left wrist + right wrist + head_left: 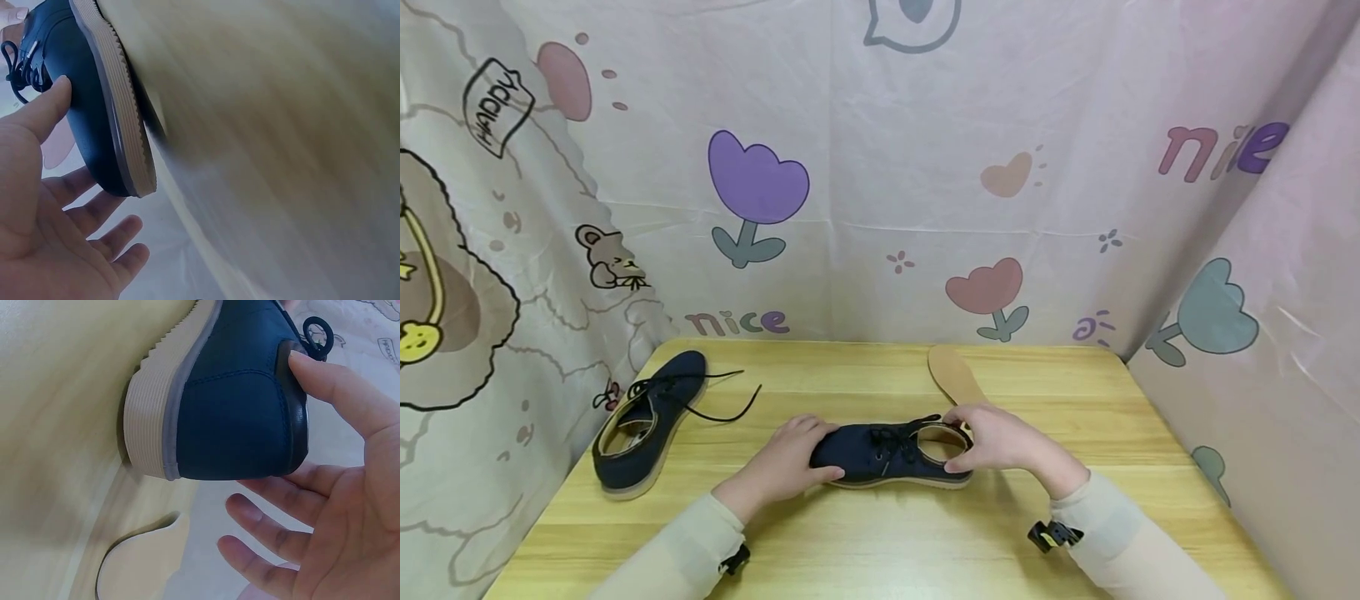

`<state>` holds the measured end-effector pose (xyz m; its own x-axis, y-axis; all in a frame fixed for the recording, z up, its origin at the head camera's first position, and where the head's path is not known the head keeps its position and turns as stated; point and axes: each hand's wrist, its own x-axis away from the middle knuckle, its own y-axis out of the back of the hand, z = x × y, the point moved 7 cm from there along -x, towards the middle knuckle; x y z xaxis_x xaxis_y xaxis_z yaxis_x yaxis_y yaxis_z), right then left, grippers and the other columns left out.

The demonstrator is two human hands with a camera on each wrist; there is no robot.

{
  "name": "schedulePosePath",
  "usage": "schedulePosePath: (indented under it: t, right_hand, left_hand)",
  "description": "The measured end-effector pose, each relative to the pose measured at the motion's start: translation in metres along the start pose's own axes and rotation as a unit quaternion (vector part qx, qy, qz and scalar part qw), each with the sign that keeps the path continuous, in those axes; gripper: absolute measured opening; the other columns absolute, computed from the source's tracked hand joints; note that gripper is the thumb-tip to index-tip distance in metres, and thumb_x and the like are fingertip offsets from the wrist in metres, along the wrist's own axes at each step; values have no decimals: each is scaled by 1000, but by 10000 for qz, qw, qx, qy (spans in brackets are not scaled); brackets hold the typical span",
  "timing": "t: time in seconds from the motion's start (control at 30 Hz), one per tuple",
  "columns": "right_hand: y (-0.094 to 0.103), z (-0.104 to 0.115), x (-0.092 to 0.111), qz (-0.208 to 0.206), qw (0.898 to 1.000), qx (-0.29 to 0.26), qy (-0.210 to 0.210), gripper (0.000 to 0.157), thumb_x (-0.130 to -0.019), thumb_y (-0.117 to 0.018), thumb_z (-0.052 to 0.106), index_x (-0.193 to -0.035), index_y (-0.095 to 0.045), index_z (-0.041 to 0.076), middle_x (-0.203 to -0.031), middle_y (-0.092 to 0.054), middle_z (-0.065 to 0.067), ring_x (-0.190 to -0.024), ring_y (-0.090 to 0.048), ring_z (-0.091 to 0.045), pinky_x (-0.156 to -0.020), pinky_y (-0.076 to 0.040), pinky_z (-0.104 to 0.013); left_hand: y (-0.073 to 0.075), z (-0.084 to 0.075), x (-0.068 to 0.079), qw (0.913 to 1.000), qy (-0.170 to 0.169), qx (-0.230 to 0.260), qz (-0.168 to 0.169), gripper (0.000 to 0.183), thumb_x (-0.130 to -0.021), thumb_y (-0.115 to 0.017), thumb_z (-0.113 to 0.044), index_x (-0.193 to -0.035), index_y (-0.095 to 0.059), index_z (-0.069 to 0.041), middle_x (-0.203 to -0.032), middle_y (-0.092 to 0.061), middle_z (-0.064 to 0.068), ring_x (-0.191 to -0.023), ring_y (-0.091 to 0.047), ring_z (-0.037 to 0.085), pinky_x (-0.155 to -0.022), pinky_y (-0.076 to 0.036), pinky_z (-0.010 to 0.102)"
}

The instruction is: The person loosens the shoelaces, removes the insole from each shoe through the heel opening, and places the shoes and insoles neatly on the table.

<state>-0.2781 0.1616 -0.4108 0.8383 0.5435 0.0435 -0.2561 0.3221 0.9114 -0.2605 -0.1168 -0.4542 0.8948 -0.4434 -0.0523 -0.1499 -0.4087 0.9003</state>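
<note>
Left hand [787, 463] gripping shoe [863, 454] by left end | right hand [1000, 439] gripping right end | both should be pressing evenly, sparing collar [292, 422]

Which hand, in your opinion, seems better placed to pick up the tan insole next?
Probably the right hand: it grips the shoe by the heel, close to the insole, while the left hand holds the toe, farther away.

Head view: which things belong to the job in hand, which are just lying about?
In the job, likely:
middle navy shoe
left grip, at its toe
right grip, at its heel

Just lying about:
second navy shoe, untouched
tan insole, not held, possibly related
</note>
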Motion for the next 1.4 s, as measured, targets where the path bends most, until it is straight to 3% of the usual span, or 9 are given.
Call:
schedulePosePath:
  t: [0.57, 0.77, 1.07, 1.4]
  right_hand:
    - [-4, 0, -5, -6, 9999, -62, 139, 63, -72, -86, 41, -122, -66, 8, -109, -65, 2, -102, -59, -17, -93, -50, -42]
    - [8, 1, -2, -62, 9998, -132, 169, 65, -80, -81, 48, -126, -65, 5, -114, -66, -6, -106, -62, -25, -91, -51, -45]
    - [31, 23, -7, -296, 9971, 85, 697, 33, -95, -69, 35, -115, -72, 8, -116, -68, -5, -107, -63, -28, -93, -51, -46]
    - [35, 55, -22, -388, 9930, 336, 1068, 9, -95, -69, 28, -97, -75, 21, -103, -65, 6, -103, -59, -22, -92, -48, -44]
  left_hand:
    - [4, 2, 4, 10000, 47, 27, -47, 69, -88, -75, -47, -141, -56, -7, -143, -53, 17, -138, -40, 39, -113, -30, 59]
    - [3, 2, 3, 10000, 51, 11, -42, 70, -88, -75, -47, -142, -56, -7, -143, -53, 16, -138, -40, 39, -113, -30, 58]
    - [2, 3, 2, 9999, 123, 85, -47, 70, -88, -75, -48, -142, -56, -9, -142, -54, 14, -138, -40, 39, -114, -29, 58]
    - [3, 4, 0, 9997, 197, 171, -22, 70, -86, -77, -46, -141, -57, -8, -141, -55, 13, -138, -40, 39, -113, -30, 59]
